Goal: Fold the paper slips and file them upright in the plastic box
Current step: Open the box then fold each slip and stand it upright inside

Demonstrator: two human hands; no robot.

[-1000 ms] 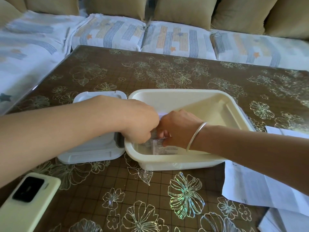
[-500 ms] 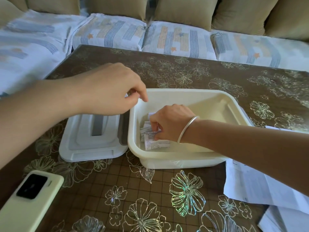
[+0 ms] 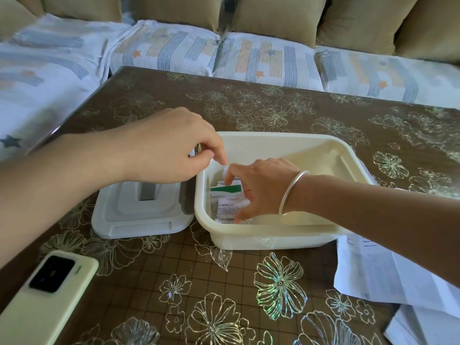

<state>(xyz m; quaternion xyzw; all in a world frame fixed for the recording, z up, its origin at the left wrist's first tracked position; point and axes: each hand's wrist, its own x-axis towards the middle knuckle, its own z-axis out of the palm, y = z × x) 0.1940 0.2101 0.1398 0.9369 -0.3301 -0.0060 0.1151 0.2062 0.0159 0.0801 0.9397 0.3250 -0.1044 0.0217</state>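
Note:
A cream plastic box [image 3: 286,143] stands open on the brown flowered table. Several folded paper slips [image 3: 227,206] stand in its near left corner, one with a green band [image 3: 225,189]. My right hand [image 3: 263,188], with a silver bangle on the wrist, is inside the box; forefinger and thumb span the bundle of slips and hold it upright. My left hand [image 3: 166,145] hovers over the box's left rim with fingers curled, forefinger tip meeting the thumb just above the slips. Nothing shows between those fingers.
The box's white lid [image 3: 139,215] lies upside-up just left of the box. A pale green phone [image 3: 42,302] lies at the near left. Unfolded printed sheets [image 3: 388,277] lie at the near right under my right forearm. A cushioned sofa borders the table's far edge.
My left hand came up out of the box and now hangs over its left rim. My right hand stayed in the box and spread its fingers along the slips, showing the green-banded one.

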